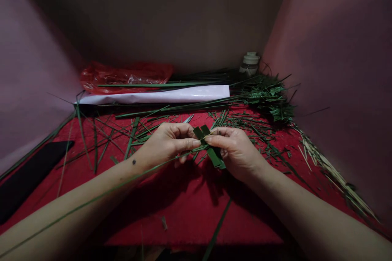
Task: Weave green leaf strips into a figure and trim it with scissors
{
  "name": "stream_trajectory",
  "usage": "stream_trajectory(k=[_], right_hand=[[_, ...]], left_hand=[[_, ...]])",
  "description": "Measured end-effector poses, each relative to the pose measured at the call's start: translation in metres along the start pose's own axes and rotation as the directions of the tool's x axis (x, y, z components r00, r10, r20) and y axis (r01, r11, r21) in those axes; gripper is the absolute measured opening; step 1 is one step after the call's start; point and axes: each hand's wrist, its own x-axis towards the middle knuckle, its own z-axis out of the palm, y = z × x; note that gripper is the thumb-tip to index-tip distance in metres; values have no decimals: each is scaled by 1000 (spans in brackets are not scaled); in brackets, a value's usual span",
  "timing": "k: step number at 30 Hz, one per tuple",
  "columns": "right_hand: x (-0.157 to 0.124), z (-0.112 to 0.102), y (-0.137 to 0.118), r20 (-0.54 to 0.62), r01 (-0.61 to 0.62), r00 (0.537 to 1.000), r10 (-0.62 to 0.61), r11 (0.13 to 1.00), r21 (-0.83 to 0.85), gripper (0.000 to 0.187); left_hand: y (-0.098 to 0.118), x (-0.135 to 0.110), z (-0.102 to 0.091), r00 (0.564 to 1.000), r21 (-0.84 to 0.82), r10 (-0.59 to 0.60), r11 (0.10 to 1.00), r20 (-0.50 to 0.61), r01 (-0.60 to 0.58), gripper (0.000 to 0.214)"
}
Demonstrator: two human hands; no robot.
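Note:
Between my hands, over the middle of the red surface, is a small piece of folded green leaf strips (216,157). My left hand (171,142) pinches it from the left, thumb against the fingers. From the right, my right hand (235,147) pinches the same piece near its centre. Two short, square-cut ends stick up between the fingertips, and a wider folded part hangs below. One long thin green strip (107,191) runs from the piece down across my left forearm. Behind my left fingers shows a pointed metal tip (189,118); the rest is hidden.
Loose leaf strips and cuttings (245,124) lie over the red cloth (183,220). Behind are a red plastic bag (125,75), a white wrapped roll (159,96), a lidded jar (250,64) and leafy sprigs (269,96). A dark flat object (33,175) lies left, pale sticks (333,171) right.

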Motion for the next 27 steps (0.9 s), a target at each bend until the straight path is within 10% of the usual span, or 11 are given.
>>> stream_trajectory(k=[11,15,19,27], right_hand=[[2,-7,0,22,0,1000,2,994,-110,13],[3,-9,-3,15,-9,1000,12,989,-147,14],[1,-9,-4,29,-42,998,52,959,-279,12],[-2,-4,-3,84,7,995,46,844,-536,15]], left_hand=[[2,1,0,988,-172,18,985,151,9,19],[9,0,-10,997,-2,79,997,-24,-79,24],[14,-6,-10,913,201,327,938,-243,-282,21],[7,-10,9,844,623,536,661,-4,-417,13]])
